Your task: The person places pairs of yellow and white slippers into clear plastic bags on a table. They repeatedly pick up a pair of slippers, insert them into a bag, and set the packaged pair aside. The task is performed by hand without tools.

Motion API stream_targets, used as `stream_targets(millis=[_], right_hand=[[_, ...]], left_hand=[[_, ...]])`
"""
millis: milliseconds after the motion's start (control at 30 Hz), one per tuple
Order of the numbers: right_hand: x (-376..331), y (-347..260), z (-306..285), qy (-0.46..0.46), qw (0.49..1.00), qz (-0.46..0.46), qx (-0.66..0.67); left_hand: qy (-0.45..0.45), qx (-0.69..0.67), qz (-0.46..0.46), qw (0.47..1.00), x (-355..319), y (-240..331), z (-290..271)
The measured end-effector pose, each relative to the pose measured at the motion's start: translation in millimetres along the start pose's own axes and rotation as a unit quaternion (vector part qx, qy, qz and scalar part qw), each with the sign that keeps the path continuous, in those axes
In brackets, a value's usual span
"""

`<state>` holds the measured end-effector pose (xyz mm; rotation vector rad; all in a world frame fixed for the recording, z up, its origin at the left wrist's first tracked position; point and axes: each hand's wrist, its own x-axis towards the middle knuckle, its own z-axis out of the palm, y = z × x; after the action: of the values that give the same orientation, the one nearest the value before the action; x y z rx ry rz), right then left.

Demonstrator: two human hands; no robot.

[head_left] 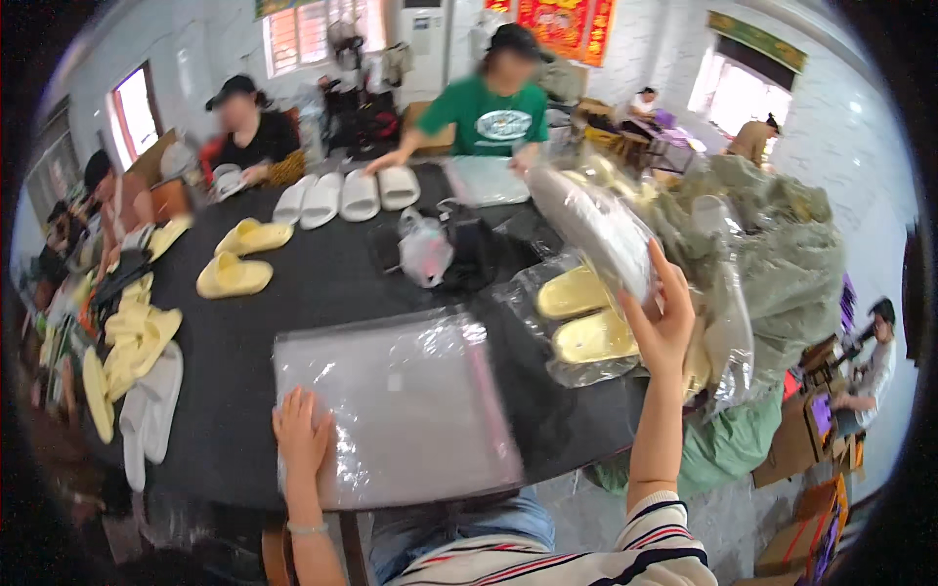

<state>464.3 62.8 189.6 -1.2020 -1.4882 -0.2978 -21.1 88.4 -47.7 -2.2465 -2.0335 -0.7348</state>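
Whitewashed workshop, bright windows, red banner at the back; round black table [322, 283] in the middle, other people seated along its far rim. Left hand [303, 435] open, palm down, fingers spread, pressing on the near-left corner of a stack of clear bags [401, 405] lying flat at the near edge. Right hand [664, 327] raised well apart from the left, closed around the lower end of a bagged white slipper [591, 225], held aloft and tilted over the table's right side. Just below it, touching each other, a bagged yellow pair [586, 317] resting on the table. Farther off: row of white slippers [342, 195] near the far rim, loose yellow slippers [239, 259] to the left, more piled at the left edge, a crumpled small bag [425, 249] mid-table, a heap of grey-green sacks [782, 244] on the right. Bagged slipper probably light, foam-soft, springy; film around it slick and loose, likely to slide against the foam, so best gripped across the sole through the plastic, not by slack film. Flat bags thin, limp, slippery, prone to cling together; best peeled up from a corner.
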Motion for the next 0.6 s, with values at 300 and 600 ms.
stream_targets(millis=[300,600], right_hand=[[-108,-103,98,-0.341,0.893,-0.29,0.044],[-166,-99,134,-0.629,0.723,-0.237,0.161]], left_hand=[[0.079,-0.304,-0.095,0.945,11,-19,3],[0.071,-0.358,-0.132,0.921,8,-18,5]])
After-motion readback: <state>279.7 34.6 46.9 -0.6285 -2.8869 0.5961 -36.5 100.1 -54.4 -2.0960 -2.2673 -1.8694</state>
